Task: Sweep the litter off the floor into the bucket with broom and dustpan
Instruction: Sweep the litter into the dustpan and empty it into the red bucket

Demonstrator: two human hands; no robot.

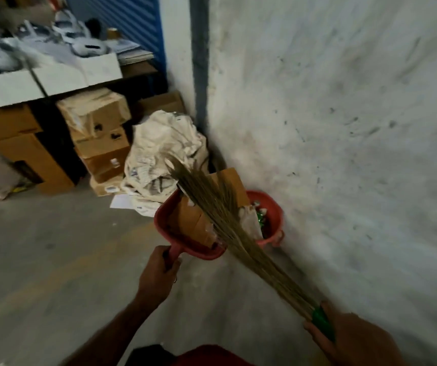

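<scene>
Left hand (pixel 156 270) fingers gripping dustpan (pixel 185 228) handle, right hand (pixel 344 336) fingers gripping broom (pixel 228 223)

The red plastic bucket (pixel 271 217) is hemmed in at the floor's corner: the scuffed white wall (pixel 344 128) runs close along its right, a crumpled white sack (pixel 159 143) and stacked brown cardboard boxes (pixel 98 143) crowd behind. Its mouth is overhung by the red dustpan (pixel 183 233) and straw broom (pixel 228 223). Open grey concrete floor (pixel 53 260) is left at the near left.
</scene>
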